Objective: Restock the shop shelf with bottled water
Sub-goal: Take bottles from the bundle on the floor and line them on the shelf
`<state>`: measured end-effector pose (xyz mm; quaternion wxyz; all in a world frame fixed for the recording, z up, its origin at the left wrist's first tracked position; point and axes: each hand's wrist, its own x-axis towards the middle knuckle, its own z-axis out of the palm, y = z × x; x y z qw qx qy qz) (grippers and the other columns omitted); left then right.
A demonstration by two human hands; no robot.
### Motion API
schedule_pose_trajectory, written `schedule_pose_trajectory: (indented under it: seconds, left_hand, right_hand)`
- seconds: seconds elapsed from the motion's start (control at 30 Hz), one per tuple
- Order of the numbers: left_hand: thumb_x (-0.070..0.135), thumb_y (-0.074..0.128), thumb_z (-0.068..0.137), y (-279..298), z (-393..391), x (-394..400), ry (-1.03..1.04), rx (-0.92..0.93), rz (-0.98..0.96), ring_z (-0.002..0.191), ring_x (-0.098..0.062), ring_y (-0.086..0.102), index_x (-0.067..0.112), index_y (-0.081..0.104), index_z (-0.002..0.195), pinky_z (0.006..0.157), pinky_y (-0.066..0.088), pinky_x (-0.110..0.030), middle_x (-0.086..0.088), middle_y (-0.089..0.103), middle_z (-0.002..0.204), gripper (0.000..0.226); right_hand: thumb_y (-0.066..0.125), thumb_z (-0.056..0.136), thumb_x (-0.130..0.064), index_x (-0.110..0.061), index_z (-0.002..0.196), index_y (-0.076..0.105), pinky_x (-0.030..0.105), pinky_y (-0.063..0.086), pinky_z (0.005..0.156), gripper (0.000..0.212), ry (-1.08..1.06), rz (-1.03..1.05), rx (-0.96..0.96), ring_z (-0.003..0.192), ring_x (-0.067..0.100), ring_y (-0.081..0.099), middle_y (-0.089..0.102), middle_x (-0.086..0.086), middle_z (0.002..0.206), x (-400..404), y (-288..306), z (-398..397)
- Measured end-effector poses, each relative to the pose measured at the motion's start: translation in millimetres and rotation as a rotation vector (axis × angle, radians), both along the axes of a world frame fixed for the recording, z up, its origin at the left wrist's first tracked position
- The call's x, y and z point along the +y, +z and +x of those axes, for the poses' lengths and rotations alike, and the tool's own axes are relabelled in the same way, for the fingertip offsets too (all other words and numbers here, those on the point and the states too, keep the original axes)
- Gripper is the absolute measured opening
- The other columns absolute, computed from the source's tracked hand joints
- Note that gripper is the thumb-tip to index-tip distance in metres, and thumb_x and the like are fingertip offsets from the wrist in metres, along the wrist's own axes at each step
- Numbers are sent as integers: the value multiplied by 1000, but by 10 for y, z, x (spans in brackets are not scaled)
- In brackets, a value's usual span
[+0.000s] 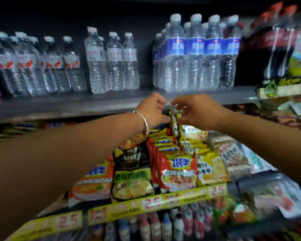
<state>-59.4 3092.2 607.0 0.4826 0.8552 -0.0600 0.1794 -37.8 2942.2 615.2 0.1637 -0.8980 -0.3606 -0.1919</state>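
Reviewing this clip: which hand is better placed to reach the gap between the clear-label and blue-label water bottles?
Probably the left. The left hand sits almost directly below the gap, while the right hand, pinching the yellow noodle packet, lies under the blue-label bottles. Both hands are busy with it.

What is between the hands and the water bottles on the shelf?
Nothing visible. Both the left hand and right hand are below the shelf edge, on a yellow noodle packet; the blue-label bottles stand above, unobstructed.

Both hands (170,110) pinch a yellow packet (174,119) — water bottles (111,61) above.
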Motion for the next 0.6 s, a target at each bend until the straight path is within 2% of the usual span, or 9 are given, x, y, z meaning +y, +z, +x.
schedule_pose_trajectory:
  seconds: [0.13,0.23,0.27,0.33,0.37,0.43,0.47,0.53,0.6]
  left_hand:
    - [-9,71,72,-951,27,-424,-47,80,86,67,-6,41,1,48,111,60,39,-11,6,40,77,47]
    - [5,76,62,-1723,42,-688,-112,223,69,70,-11,42,1,49,110,69,42,-24,4,40,79,56]
    - [9,75,64,-1995,59,-747,-130,267,31,71,-13,42,3,51,106,70,42,-27,2,40,79,49]
    - [9,66,80,-2544,87,-861,-134,407,-56,67,-9,42,13,51,91,64,40,-21,3,42,80,19]
    - [8,63,84,-2817,79,-896,-131,455,-43,64,-5,42,20,48,85,61,38,-16,5,43,79,19]
    - [3,60,85,-3439,48,-956,-128,525,-53,62,-4,44,16,48,84,57,36,-13,5,41,76,17]
    - [1,62,83,-3760,14,-971,-144,530,17,66,-2,46,10,51,93,58,37,-14,5,41,77,17]
    - [3,67,79,-4320,-68,-990,-166,557,218,83,-9,50,3,53,112,65,38,-14,2,50,90,36]
    - [7,67,79,-4964,-137,-966,-173,655,343,101,-19,54,4,52,119,82,39,-20,-5,56,108,43]
  right_hand:
    - [72,79,-15,-10,126,57,23,39,85,49,-28,-41,140,102,23,62,64,9,117,-460,-834,38]
    - [74,78,-14,-7,122,60,21,39,81,47,-40,-54,271,98,25,63,65,11,115,-698,-1607,109]
    - [75,77,-13,-5,120,61,21,39,79,46,-39,-53,326,96,26,64,65,12,113,-765,-1888,125]
    - [73,78,-10,-3,117,63,21,39,76,41,-46,-75,407,94,29,65,67,15,110,-878,-2485,147]
    - [72,79,-10,-2,115,64,23,39,76,38,-47,-87,432,94,31,65,68,16,108,-922,-2784,149]
    - [69,80,-10,-2,116,64,29,40,80,36,-59,-88,495,97,32,64,67,17,109,-1003,-3403,135]
    - [67,82,-11,-4,117,63,31,41,82,36,-75,-118,544,100,32,62,66,16,112,-1035,-3726,109]
    - [63,84,-12,-5,116,63,31,41,81,32,-113,-172,631,104,31,60,66,15,111,-1090,-4343,21]
    - [62,83,-13,-4,111,65,30,42,78,29,-120,-155,704,101,33,60,65,18,109,-1125,-5099,-63]
